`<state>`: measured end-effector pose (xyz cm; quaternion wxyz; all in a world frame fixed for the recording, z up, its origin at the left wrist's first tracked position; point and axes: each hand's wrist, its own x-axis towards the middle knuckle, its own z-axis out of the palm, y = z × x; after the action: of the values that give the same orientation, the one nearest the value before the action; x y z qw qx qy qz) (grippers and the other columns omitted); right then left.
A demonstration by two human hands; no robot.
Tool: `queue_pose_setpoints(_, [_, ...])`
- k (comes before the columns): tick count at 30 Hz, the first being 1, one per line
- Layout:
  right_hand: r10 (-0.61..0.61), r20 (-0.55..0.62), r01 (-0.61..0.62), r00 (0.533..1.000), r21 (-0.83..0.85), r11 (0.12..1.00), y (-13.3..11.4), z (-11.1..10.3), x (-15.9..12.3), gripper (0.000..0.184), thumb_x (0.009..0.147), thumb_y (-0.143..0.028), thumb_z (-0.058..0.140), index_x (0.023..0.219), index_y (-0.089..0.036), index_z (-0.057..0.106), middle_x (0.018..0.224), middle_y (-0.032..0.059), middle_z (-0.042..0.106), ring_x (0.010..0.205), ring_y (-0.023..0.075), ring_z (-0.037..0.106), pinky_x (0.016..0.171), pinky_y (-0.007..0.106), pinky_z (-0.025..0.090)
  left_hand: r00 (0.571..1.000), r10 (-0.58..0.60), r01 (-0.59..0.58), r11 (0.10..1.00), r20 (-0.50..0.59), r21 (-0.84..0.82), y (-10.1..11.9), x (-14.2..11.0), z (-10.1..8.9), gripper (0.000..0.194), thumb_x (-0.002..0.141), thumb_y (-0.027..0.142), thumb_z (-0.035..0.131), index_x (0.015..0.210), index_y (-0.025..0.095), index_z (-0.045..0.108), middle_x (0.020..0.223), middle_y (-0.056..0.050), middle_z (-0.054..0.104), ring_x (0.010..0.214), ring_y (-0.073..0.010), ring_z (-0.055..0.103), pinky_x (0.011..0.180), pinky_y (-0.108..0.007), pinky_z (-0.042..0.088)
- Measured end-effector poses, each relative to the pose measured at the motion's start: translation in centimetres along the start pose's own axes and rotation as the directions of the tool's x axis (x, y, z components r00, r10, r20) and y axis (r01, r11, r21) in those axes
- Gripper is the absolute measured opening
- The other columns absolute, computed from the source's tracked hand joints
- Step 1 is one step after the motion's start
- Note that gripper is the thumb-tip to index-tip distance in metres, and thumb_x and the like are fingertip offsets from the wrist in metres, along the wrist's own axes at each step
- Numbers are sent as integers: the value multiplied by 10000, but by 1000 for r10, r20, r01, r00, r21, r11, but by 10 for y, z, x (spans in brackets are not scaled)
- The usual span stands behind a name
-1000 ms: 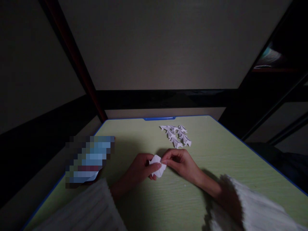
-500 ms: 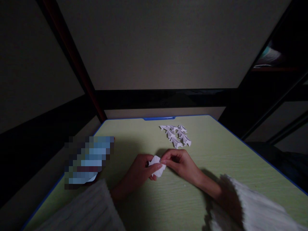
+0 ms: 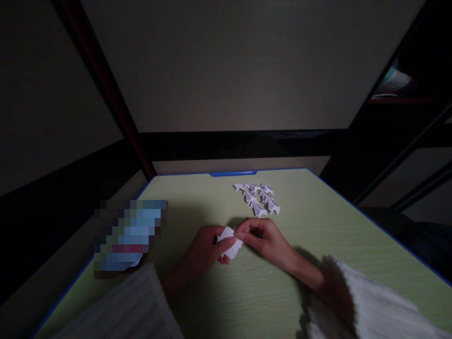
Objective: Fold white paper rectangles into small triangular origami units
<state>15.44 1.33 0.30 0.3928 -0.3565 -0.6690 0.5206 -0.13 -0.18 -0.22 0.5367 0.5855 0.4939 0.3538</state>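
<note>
A small piece of folded white paper with crease lines is held above the table between both hands. My left hand grips it from the left, thumb across its face and fingers behind. At its right upper edge, my right hand pinches the paper between thumb and forefinger. Just beyond the hands, several folded white paper pieces with pointed ends lie close together on the table.
The table has a light green wood-grain top and a blue rim. At its left side lies a pixelated flat object. A blue handle-like strip sits on the far edge, with a cabinet panel behind.
Both hands keep hold of the folded paper. My left thumb has shifted slightly up and left on it, and the paper is turned a little.
</note>
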Motion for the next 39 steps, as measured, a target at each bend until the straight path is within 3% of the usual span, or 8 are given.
queue_pose_setpoints(6, [8, -18, -7, 1000, 41, 999, 1, -1, 0, 149, 682, -276, 583, 651, -131, 576, 544, -19, 541, 500, 78, 471, 489, 210, 379, 999, 5, -3, 999, 35, -42, 1, 2, -2, 196, 654, 294, 562, 613, 103, 570, 457, 18, 545, 374, -71, 484, 373, -167, 371])
queue_pose_setpoints(16, [24, -83, -22, 996, 20, 1000, 3, 0, 1, 150, 685, -278, 573, 639, -135, 560, 529, -25, 518, 484, 78, 452, 469, 205, 362, 998, -49, 49, 999, -43, -15, 5, 1, 0, 145, 571, 225, 607, 636, 101, 570, 451, 30, 546, 378, -84, 497, 385, -181, 384])
queue_pose_setpoints(32, [-19, -128, 16, 992, -22, 1000, 3, 5, -1, 151, 721, -258, 537, 631, -137, 542, 570, -13, 521, 542, 91, 463, 512, 202, 369, 997, -62, 61, 998, -47, -28, 7, 2, 1, 124, 559, 211, 607, 603, 105, 560, 434, 38, 539, 357, -77, 487, 372, -175, 373])
queue_pose_setpoints(39, [61, -162, -55, 985, 41, 998, 0, 8, -1, 136, 667, -252, 579, 614, -130, 550, 550, -10, 532, 501, 88, 461, 485, 214, 369, 997, -67, 67, 998, -40, -17, 7, 1, 0, 120, 574, 204, 604, 604, 102, 549, 440, 41, 535, 363, -69, 488, 373, -163, 373])
